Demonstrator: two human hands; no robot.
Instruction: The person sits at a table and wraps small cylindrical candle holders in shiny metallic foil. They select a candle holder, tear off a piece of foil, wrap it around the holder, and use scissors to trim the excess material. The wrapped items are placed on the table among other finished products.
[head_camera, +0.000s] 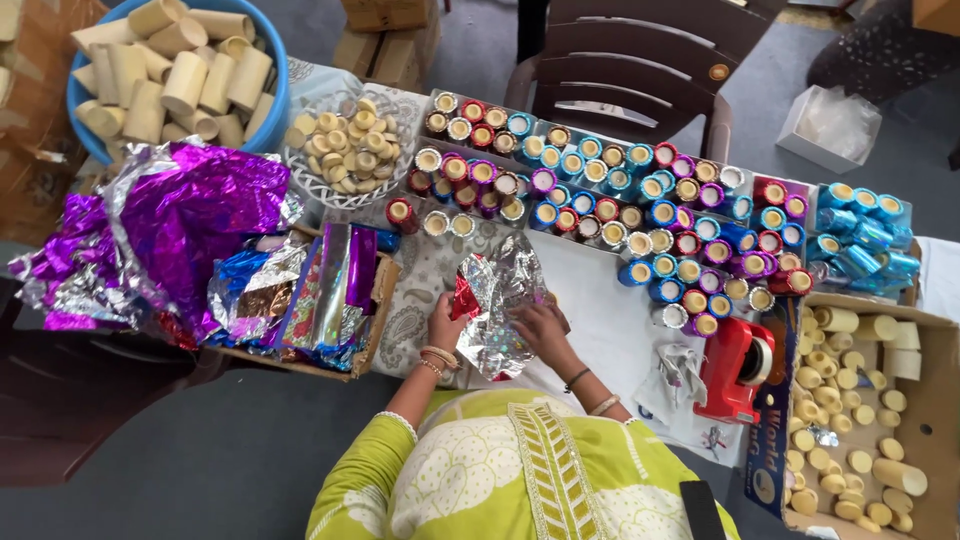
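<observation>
Between left hand (446, 322) and right hand (541, 326), seemingly gripped, silver foil sheet (500, 300).

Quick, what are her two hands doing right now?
Left hand: closed on the edge of the silver foil sheet.
Right hand: fingers spread flat, pressing on the same foil sheet, not gripping.

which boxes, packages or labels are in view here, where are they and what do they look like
Cardboard box: right edge of table, brown, open, holding pale tubes and discs.
Printed flap: box's left side, blue with white and yellow lettering.
Plastic bag: floor, upper right, clear, squarish.
Cardboard cartons: floor, top centre, brown, closed.
</observation>
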